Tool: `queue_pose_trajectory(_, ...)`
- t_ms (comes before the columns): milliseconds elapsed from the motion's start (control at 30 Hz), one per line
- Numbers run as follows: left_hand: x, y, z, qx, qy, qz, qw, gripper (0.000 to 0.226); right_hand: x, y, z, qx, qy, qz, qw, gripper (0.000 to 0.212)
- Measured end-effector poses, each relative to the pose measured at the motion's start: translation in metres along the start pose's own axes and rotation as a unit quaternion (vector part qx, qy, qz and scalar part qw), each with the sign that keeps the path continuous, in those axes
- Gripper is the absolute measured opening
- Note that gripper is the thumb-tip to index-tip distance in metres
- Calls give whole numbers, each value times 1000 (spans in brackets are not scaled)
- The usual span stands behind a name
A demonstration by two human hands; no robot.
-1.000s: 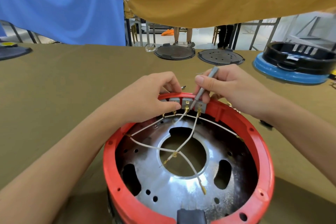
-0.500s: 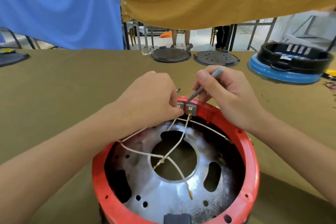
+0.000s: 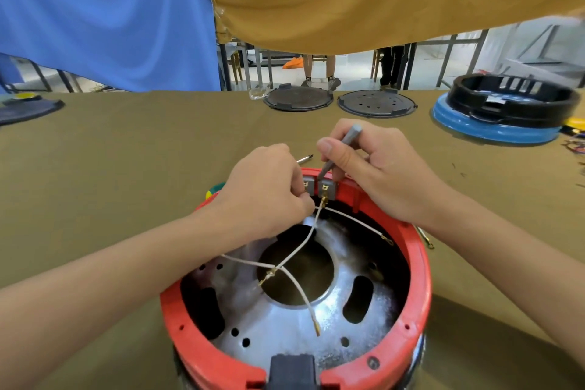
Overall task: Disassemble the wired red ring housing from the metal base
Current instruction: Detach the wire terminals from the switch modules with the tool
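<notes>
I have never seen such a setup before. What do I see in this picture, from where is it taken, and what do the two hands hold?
There is no machine here: a person works with bare hands, and a camera worn on the head looks down at them. On the olive-covered table stands a red ring housing around a shiny metal base, with white wires crossing inside. The right hand holds a thin grey tool pointed at small grey terminal blocks on the ring's far edge. The left hand pinches at the wires there. Farther away lie two dark round plates and a black ring on a blue base.
</notes>
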State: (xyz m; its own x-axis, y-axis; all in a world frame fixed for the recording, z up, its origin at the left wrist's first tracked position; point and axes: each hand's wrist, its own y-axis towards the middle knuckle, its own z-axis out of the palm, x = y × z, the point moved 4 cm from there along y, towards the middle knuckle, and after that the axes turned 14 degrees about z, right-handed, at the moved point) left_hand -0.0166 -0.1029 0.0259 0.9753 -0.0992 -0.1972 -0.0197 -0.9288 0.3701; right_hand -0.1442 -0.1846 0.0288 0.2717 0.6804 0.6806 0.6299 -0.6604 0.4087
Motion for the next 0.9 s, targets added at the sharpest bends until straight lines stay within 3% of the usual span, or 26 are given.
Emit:
queue_pose_trajectory(433, -3, -1, 2, 6, 17, 34, 999, 18, -1, 1, 1, 1, 13, -8, 1000, 43)
queue_pose_trajectory(667, 2, -8, -3, -26, 36, 15, 999, 14, -2, -1, 1, 29, 82, -4, 996, 35)
queue_pose_trajectory(900, 4, -7, -2, -20, 10, -9, 1000, 11, 2, 0, 4, 67, 29, -14, 997, 27)
